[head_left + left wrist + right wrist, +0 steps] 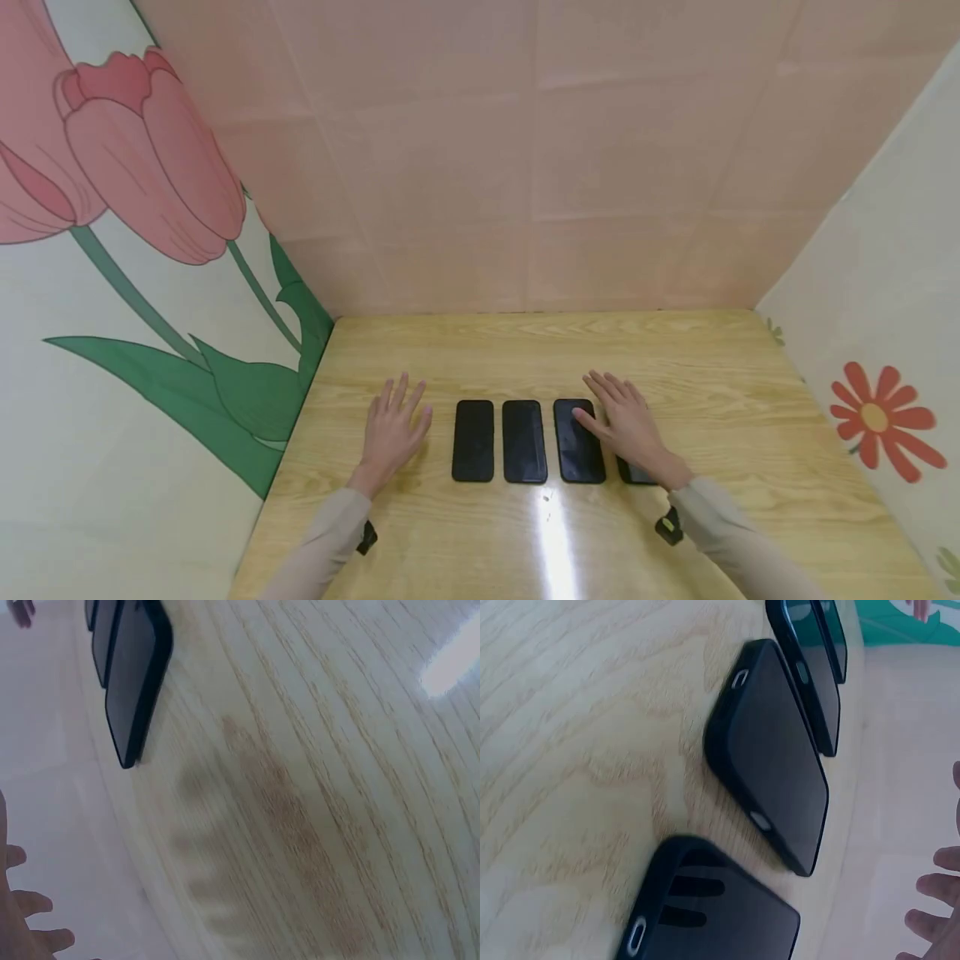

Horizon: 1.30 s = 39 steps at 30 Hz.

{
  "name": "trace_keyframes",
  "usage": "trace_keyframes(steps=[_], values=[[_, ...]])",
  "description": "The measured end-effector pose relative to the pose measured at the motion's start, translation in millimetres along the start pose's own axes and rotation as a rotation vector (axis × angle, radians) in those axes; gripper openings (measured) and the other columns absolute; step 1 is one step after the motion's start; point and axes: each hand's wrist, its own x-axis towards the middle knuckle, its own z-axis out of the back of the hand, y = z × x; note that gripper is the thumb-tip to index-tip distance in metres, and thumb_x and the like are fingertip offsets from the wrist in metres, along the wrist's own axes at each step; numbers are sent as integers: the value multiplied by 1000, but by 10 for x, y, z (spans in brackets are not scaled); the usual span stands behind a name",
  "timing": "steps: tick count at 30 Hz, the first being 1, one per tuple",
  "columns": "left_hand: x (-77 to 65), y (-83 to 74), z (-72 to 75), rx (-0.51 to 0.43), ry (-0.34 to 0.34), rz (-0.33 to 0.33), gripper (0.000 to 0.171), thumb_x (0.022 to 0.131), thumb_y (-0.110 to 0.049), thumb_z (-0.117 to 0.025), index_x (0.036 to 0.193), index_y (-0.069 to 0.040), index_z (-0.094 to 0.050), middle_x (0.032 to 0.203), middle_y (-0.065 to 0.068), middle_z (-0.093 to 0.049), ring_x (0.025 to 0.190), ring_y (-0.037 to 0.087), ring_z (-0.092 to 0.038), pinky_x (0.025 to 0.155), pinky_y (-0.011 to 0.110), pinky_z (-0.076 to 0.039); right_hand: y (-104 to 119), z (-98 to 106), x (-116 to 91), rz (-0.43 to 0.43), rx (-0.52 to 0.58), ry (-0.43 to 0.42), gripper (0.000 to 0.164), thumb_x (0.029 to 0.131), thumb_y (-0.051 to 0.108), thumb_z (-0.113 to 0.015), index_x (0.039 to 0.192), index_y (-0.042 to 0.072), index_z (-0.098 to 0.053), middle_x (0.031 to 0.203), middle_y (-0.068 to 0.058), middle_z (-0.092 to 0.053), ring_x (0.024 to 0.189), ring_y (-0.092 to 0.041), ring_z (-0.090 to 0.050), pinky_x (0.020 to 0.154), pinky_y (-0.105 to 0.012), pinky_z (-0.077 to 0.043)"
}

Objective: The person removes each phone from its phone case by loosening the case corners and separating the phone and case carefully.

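Observation:
Several black smartphones lie face up in a row on the wooden table. In the head view these are the leftmost phone (473, 442), the one beside it (524, 442), a third phone (579, 446) and the rightmost phone (636, 475), partly hidden by my right hand. My left hand (392, 429), fingers spread, is left of the row and holds nothing; its shadow falls on the wood in the left wrist view. Above the two right-hand phones hovers my right hand (628, 427), fingers extended and empty. Finger reflections show on a dark phone screen (720, 915) in the right wrist view.
The wood-grain table (480, 542) meets a pink backdrop (525, 167) at its far edge. A tulip-patterned panel (150, 292) borders the left, a flower-patterned one (847, 308) the right. A bright light reflection (553, 542) marks the table below the phones.

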Motion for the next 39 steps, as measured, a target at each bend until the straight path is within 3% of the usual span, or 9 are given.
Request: trace_keyframes(steps=[18, 27, 39], values=[[-32, -27, -87, -85, -24, 22, 55, 102, -50, -45, 147, -18, -49, 149, 20, -43, 128, 45, -46, 98, 61, -42, 238, -170, 115, 61, 98, 21, 74, 90, 44, -70, 145, 0, -45, 143, -23, -48, 134, -43, -39, 111, -62, -23], [-51, -45, -95, -88, -16, 54, 54, 102, -50, -46, 147, -21, -48, 144, 19, -49, 118, 45, -55, 75, 58, -54, 307, -276, 168, 92, 119, 24, 71, 89, 35, -74, 143, -1, -46, 141, -23, -49, 131, -42, -42, 110, -61, -25], [-109, -84, -144, -104, 4, 82, 49, 101, -47, -47, 136, -15, -60, 122, 13, -63, 100, 35, -64, 66, 47, -56, 488, -414, 228, 130, 124, 73, 73, 90, 44, -71, 143, -1, -47, 140, -21, -51, 129, -40, -45, 109, -60, -28]])
